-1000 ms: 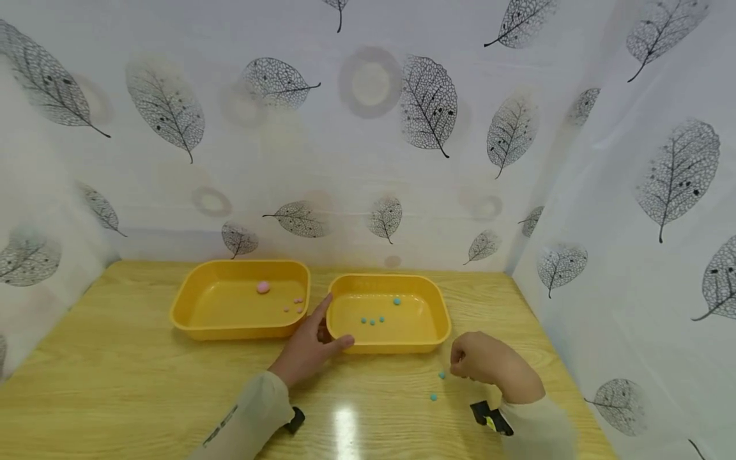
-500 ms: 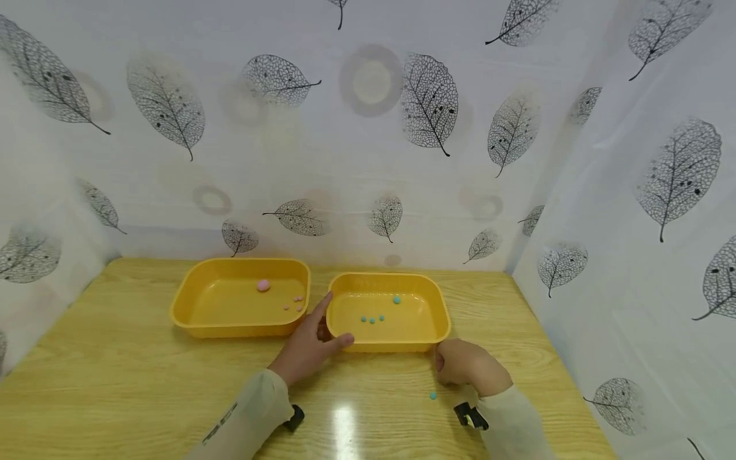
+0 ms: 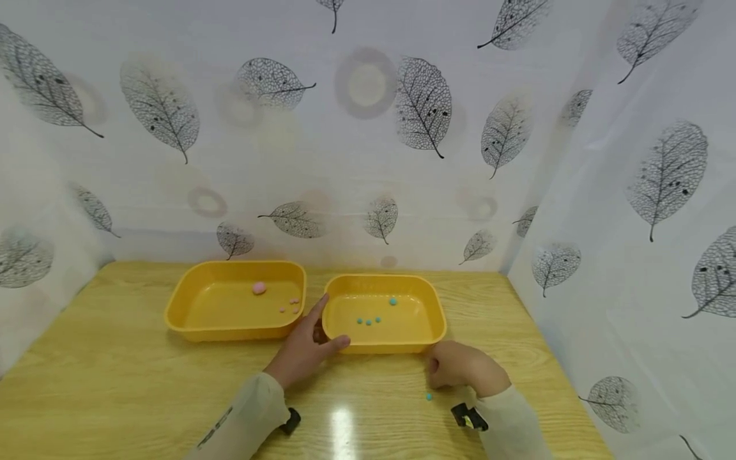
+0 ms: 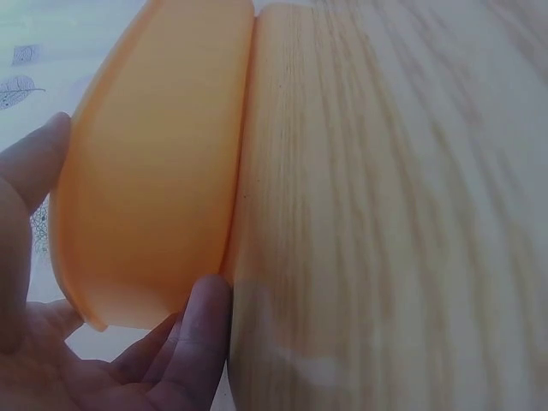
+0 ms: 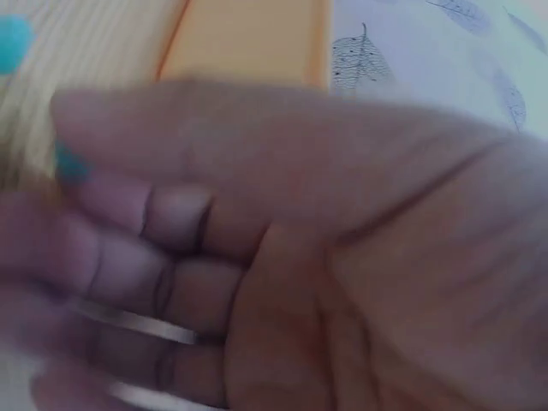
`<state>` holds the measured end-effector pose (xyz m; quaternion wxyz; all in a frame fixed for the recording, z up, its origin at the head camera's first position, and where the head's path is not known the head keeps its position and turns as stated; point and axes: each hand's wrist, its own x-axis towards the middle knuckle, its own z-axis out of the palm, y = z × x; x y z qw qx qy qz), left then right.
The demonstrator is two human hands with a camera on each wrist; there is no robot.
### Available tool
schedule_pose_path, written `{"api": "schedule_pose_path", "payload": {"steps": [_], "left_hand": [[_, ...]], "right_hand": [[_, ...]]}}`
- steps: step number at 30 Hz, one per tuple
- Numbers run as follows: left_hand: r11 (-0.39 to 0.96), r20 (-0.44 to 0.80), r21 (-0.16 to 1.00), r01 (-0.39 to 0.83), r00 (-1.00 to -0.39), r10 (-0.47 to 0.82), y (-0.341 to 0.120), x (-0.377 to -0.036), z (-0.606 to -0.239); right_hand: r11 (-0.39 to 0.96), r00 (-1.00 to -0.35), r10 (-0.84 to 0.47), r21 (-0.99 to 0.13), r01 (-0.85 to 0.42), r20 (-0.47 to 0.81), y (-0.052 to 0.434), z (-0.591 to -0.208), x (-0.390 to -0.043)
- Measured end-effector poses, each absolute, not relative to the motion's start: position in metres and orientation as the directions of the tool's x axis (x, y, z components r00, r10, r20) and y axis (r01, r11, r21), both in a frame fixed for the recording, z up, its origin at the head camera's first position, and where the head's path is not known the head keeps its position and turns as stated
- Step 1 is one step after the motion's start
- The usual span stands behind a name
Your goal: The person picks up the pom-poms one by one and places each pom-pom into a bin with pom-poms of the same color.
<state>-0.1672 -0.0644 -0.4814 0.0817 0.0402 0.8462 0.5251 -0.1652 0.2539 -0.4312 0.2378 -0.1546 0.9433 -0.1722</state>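
Note:
My left hand (image 3: 301, 353) holds the near left corner of the right-hand yellow tray (image 3: 385, 349), thumb at its front and fingers along its left end. In the left wrist view this hand (image 4: 128, 342) is against the tray's orange-looking wall (image 4: 154, 171). My right hand (image 3: 462, 368) is low over the table by the tray's near right corner. The right wrist view shows a small turquoise ball (image 5: 70, 163) pinched between thumb and index fingertip. Another turquoise ball (image 3: 429, 397) lies on the table just in front of that hand. Several turquoise balls (image 3: 368, 322) lie inside the tray.
To the left stands a larger yellow tray (image 3: 230, 334) with a bigger pink ball (image 3: 259, 288) and several tiny pink ones (image 3: 282, 310). The wooden table (image 3: 144, 396) meets leaf-patterned sheeting (image 3: 322, 153) at the back and sides.
My right hand has moved left to one of the two loose turquoise balls, which is now between its fingertips. The left hand keeps its place on the tray.

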Motion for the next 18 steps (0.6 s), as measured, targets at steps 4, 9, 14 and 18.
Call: {"api": "schedule_pose_path", "payload": {"steps": [4,9,14,18], "left_hand": [[0.441,-0.099,0.897,-0.02,-0.983,0.155,-0.065,-0.168,-0.481],[0.431,-0.092,0.902,-0.014,-0.983,0.162,-0.066,-0.168,-0.479],[0.42,-0.099,0.907,-0.018,-0.98,0.172,-0.067,-0.167,-0.48],[0.419,-0.095,0.908,-0.014,-0.98,0.173,-0.068,-0.167,-0.481]], "right_hand": [[0.835,-0.777,-0.489,-0.472,-0.284,-0.397,0.254,-0.425,-0.166],[0.701,-0.674,-0.652,-0.616,-0.36,-0.348,0.249,-0.416,-0.166],[0.555,-0.686,-0.714,-0.709,-0.436,-0.137,0.241,-0.408,-0.164],[0.612,-0.801,-0.595,-0.608,-0.505,0.066,0.236,-0.406,-0.165]]}}
